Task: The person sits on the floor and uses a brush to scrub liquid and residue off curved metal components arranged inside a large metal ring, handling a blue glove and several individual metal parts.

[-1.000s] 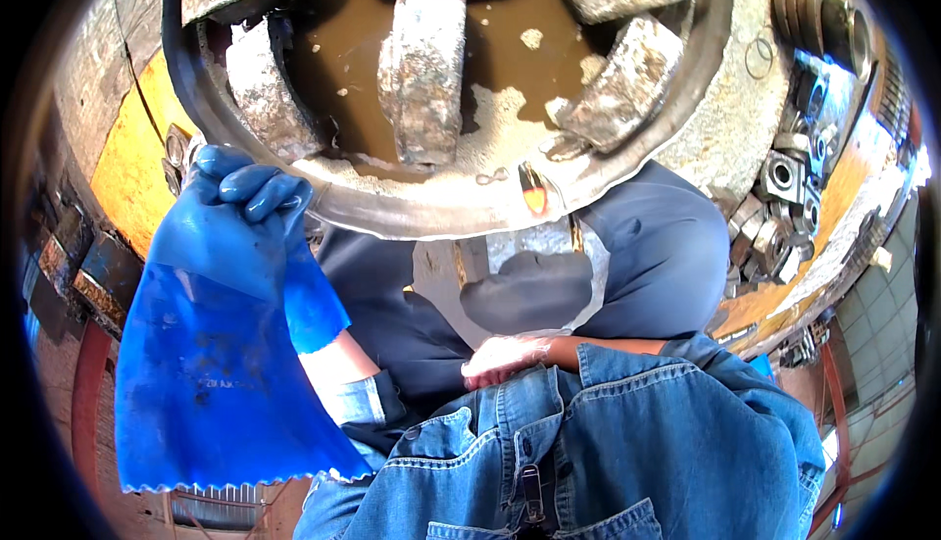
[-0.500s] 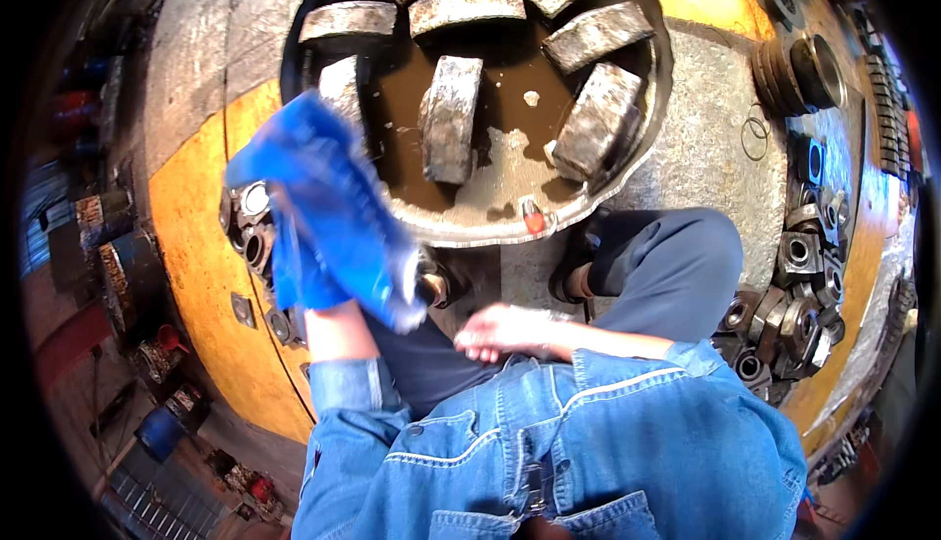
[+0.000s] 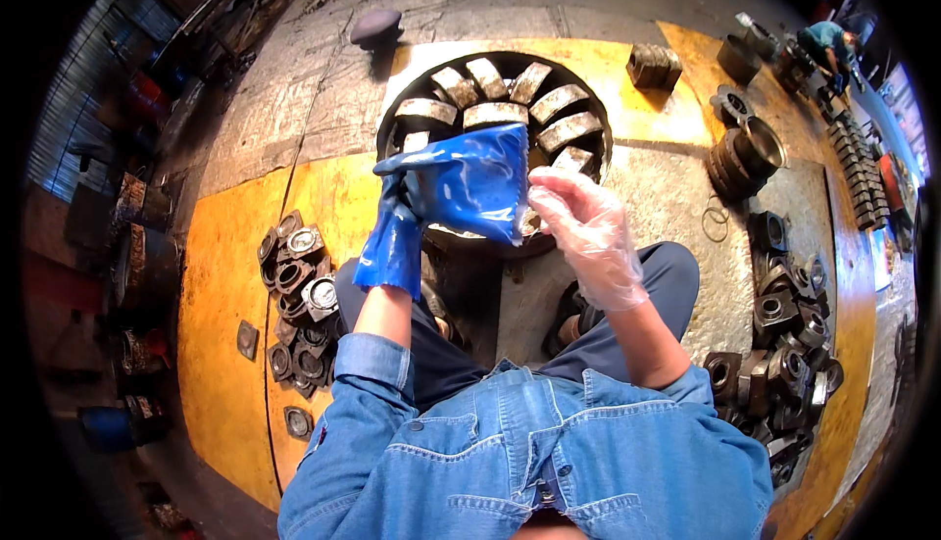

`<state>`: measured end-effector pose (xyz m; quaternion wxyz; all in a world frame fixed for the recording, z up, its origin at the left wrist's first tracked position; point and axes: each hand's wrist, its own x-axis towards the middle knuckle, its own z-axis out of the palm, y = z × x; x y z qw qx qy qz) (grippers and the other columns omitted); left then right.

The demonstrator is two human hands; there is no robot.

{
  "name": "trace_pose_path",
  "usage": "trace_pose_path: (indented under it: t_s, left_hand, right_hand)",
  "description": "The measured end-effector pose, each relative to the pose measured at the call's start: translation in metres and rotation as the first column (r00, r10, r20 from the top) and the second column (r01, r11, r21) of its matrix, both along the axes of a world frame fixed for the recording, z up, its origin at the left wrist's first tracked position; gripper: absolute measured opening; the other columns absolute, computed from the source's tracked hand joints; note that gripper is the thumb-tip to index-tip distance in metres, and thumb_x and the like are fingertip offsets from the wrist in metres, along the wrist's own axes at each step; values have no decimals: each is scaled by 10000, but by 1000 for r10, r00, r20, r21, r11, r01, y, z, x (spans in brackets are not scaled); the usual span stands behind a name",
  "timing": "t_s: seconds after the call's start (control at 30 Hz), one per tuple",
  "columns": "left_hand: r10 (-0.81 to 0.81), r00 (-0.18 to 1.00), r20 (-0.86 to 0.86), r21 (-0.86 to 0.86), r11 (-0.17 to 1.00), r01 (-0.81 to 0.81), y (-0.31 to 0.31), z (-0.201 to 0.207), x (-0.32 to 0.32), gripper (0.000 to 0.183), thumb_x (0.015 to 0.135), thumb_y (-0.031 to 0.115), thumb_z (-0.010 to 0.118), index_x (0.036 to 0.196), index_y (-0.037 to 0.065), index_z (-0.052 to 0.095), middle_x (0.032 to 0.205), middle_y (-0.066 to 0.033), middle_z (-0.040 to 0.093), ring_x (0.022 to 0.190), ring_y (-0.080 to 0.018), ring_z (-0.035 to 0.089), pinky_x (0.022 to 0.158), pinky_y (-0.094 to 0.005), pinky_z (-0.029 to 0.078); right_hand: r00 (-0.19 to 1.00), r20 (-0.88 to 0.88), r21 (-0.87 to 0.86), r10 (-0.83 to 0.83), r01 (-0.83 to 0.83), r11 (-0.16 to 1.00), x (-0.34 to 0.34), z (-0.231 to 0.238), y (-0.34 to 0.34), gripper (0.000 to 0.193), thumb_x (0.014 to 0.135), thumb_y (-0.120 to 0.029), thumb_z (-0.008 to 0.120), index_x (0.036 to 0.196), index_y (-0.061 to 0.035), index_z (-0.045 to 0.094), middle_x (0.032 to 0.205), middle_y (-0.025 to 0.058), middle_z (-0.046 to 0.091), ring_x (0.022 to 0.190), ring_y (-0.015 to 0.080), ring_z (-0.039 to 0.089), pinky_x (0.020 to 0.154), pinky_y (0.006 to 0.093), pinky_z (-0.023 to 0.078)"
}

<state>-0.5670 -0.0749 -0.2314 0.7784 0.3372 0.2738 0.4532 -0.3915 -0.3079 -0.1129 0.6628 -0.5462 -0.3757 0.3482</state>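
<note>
My left hand (image 3: 394,231) wears a blue rubber glove and grips a second blue rubber glove (image 3: 477,187) in front of me. That glove lies sideways, its wide cuff facing right. My right hand (image 3: 596,241), in a thin clear plastic glove, is up at the cuff's edge. Its fingers are loosely bent and apart from the thumb; I cannot tell whether the fingertips touch the cuff. Behind the gloves stands a round dark basin (image 3: 385,128) holding several thick curved metal blocks (image 3: 494,115). The gloves hide part of it.
A heap of dark metal parts (image 3: 312,295) lies left of my legs, another heap (image 3: 784,344) to the right. Ringed metal cylinders (image 3: 740,160) stand at the right. A dark stool (image 3: 377,27) is beyond the basin. Another person (image 3: 826,42) bends over at the far right.
The held glove has come from the left to the middle, in front of the basin. My right hand has risen from my lap to its cuff. The view has shifted farther ahead.
</note>
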Motion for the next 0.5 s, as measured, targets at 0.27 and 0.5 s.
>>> trace_pose_path:
  t_s: [0.27,0.5]
  left_hand:
    - [-57,998,2,27,998,57,-13,0,-9,374,1008,362,624,1217,51,619,1073,-78,667,951,-216,637,829,-369,519]
    - [-88,996,-22,5,996,88,-11,-11,-19,415,995,375,650,1244,45,607,1121,-93,664,1006,-233,642,876,-383,538]
  right_hand:
    - [997,-62,-116,-48,40,992,-5,-28,-26,346,963,-186,735,1226,30,669,963,32,717,783,67,636,676,234,510]
    - [970,-195,-239,-144,95,966,7,-60,-21,346,965,-182,710,1253,2,658,993,19,705,773,82,639,607,213,457]
